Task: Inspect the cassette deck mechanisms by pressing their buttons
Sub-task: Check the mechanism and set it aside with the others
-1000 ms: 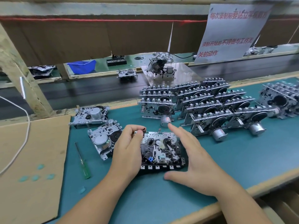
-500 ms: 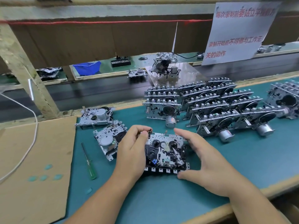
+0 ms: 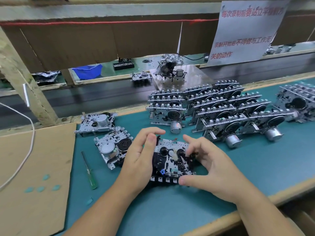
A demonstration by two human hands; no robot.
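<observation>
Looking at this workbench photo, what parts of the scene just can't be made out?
All from the head view:
- Left edge of the cassette deck mechanism: covered by the left hand.
- Whether a button is pressed: the right hand thumb hides the button row's right end.
- Rightmost stack of mechanisms: cut off by the frame edge.
- Contents of the blue bin: too far and small.
- Paper sign: top line blurred.

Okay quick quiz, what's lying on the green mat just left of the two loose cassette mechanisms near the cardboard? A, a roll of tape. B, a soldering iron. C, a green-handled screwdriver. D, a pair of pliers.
C: a screwdriver with a clear green handle lies on the mat, between the cardboard and the loose mechanisms, untouched by either hand.
</observation>
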